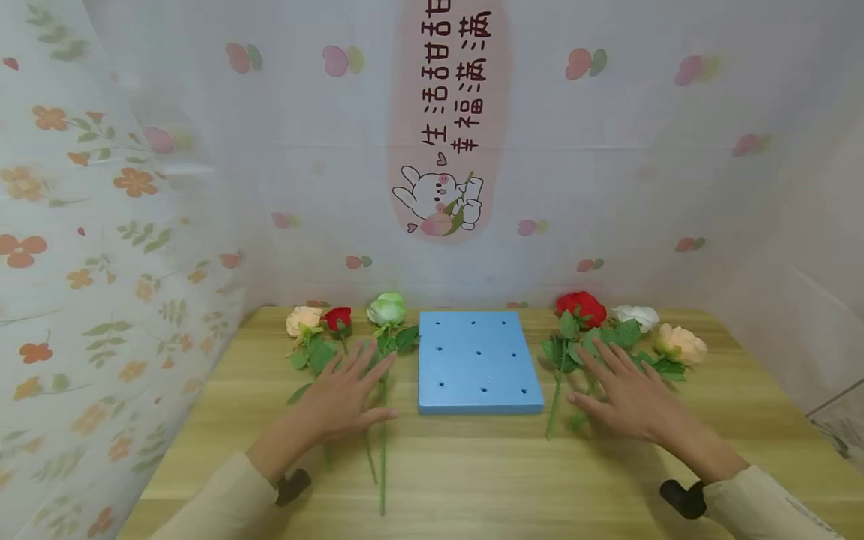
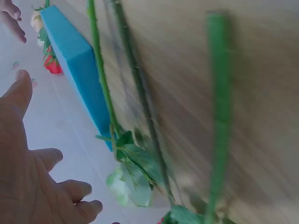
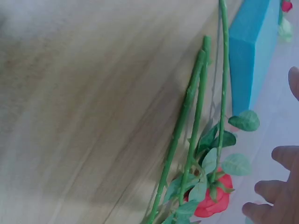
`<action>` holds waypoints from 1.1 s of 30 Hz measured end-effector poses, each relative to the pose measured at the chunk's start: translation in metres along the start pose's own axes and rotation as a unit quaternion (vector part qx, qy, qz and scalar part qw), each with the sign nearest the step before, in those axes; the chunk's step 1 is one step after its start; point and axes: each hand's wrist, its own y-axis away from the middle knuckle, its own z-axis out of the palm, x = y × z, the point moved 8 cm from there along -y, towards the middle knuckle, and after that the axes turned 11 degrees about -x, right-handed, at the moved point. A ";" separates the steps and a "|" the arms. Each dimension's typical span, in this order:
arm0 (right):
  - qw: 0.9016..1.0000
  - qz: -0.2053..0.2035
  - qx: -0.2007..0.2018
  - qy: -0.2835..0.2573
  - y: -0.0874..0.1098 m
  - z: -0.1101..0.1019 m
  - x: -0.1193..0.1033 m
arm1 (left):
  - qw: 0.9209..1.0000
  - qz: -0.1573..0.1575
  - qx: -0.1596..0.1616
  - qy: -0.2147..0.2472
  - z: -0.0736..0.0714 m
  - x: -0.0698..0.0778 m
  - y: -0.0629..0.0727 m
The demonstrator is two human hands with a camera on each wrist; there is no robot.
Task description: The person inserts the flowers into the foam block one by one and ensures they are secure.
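Note:
My left hand (image 1: 343, 397) is spread with straight fingers over the stems of three artificial flowers: a peach rose (image 1: 304, 320), a red rose (image 1: 338, 319) and a pale green rose (image 1: 387, 309). On the other side, my right hand (image 1: 628, 394) hovers, fingers spread, above a large red rose (image 1: 582, 308), a white flower (image 1: 637, 317) and another peach rose (image 1: 680, 344). Neither hand holds anything. Between them lies a blue block (image 1: 479, 364) with several small holes in its top. The left wrist view shows green stems (image 2: 140, 88) below the palm.
All of this lies on a wood-grain table (image 1: 472, 472). A printed cloth (image 1: 304, 150) with a rabbit drawing hangs behind the table, and a flowered curtain (image 1: 101, 300) borders its left side. Dark straps (image 1: 683, 499) show at both wrists.

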 end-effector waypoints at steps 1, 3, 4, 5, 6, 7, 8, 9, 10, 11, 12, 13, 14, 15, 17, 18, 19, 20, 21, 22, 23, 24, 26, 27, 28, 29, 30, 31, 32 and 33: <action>1.000 -0.003 0.001 0.001 -0.003 -0.001 0.000 | 1.000 -0.004 -0.002 0.007 0.000 0.000 -0.002; 1.000 -0.009 0.010 -0.007 -0.008 -0.006 0.000 | 1.000 -0.010 -0.004 0.023 0.000 0.000 -0.006; 1.000 -0.012 0.016 -0.012 -0.009 -0.009 0.001 | 0.999 -0.007 -0.002 0.033 -0.001 0.001 -0.009; 1.000 -0.014 0.021 -0.015 -0.011 -0.012 0.002 | 0.999 -0.006 -0.004 0.039 -0.002 0.003 -0.012; 0.999 -0.011 0.024 -0.023 -0.011 -0.014 0.004 | 0.999 -0.003 -0.006 0.048 -0.002 0.004 -0.014; 0.999 -0.009 0.025 -0.032 -0.012 -0.015 0.007 | 0.998 0.000 -0.007 0.057 -0.003 0.007 -0.017; 0.999 -0.007 0.027 -0.043 -0.012 -0.017 0.009 | 0.998 0.002 -0.011 0.065 -0.003 0.009 -0.020; 0.998 -0.002 0.025 -0.052 -0.013 -0.017 0.013 | 0.997 0.006 -0.011 0.073 -0.004 0.011 -0.023; 0.998 0.002 0.023 -0.061 -0.013 -0.017 0.016 | 0.997 0.007 -0.015 0.075 -0.003 0.013 -0.026; 0.997 0.006 0.021 -0.071 -0.014 -0.017 0.019 | 0.996 0.007 -0.020 0.082 -0.004 0.015 -0.029; 0.996 0.010 0.020 -0.081 -0.014 -0.017 0.022 | 0.996 0.006 -0.025 0.088 -0.003 0.017 -0.032; 0.996 0.012 0.020 -0.092 -0.015 -0.017 0.025 | 0.995 0.005 -0.029 0.093 -0.003 0.019 -0.034; 0.995 0.015 0.021 -0.101 -0.015 -0.017 0.028 | 0.994 0.004 -0.034 0.099 -0.003 0.021 -0.036; 0.993 0.020 0.021 -0.111 -0.015 -0.016 0.031 | 0.993 0.003 -0.036 0.109 -0.002 0.022 -0.038; 0.990 0.038 0.026 -0.133 -0.015 -0.016 0.037 | 0.991 -0.003 -0.039 0.129 -0.002 0.025 -0.042; 0.988 0.052 0.029 -0.143 -0.014 -0.017 0.041 | 0.990 -0.006 -0.039 0.138 -0.001 0.026 -0.044; 0.986 0.067 0.030 -0.153 -0.013 -0.016 0.046 | 0.988 -0.009 -0.037 0.149 -0.001 0.026 -0.045; 0.982 0.082 0.031 -0.164 -0.013 -0.016 0.050 | 0.986 -0.013 -0.035 0.160 -0.001 0.027 -0.046; 0.979 0.097 0.034 -0.174 -0.011 -0.016 0.054 | 0.984 -0.017 -0.031 0.173 -0.001 0.027 -0.047; 0.976 0.111 0.036 -0.185 -0.010 -0.016 0.058 | 0.981 -0.022 -0.029 0.189 0.000 0.027 -0.047; 0.972 0.122 0.035 -0.197 -0.009 -0.016 0.062 | 0.978 -0.027 -0.028 0.206 0.000 0.027 -0.047; 0.969 0.131 0.035 -0.206 -0.007 -0.016 0.066 | 0.973 -0.029 -0.023 0.226 0.000 0.027 -0.048; 0.961 0.142 0.028 -0.235 -0.004 -0.014 0.072 | 0.961 -0.041 -0.016 0.272 0.000 0.026 -0.047; 0.957 0.148 0.024 -0.248 -0.003 -0.013 0.076 | 0.953 -0.048 -0.013 0.298 0.000 0.026 -0.046; 0.951 0.153 0.019 -0.268 -0.001 -0.012 0.079 | 0.945 -0.056 -0.011 0.321 0.001 0.025 -0.046; 0.945 0.159 0.012 -0.286 0.000 -0.011 0.081 | 0.938 -0.065 -0.008 0.340 0.001 0.025 -0.045; 0.938 0.165 0.006 -0.305 0.002 -0.010 0.084 | 0.930 -0.073 -0.006 0.361 0.001 0.024 -0.045; 0.930 0.172 -0.002 -0.326 0.003 -0.008 0.087 | 0.922 -0.083 -0.007 0.378 0.002 0.024 -0.044; 0.920 0.177 -0.009 -0.349 0.004 -0.006 0.090 | 0.916 -0.091 -0.007 0.391 0.003 0.023 -0.044; 0.910 0.185 -0.015 -0.372 0.005 -0.004 0.093 | 0.910 -0.098 -0.007 0.402 0.004 0.023 -0.044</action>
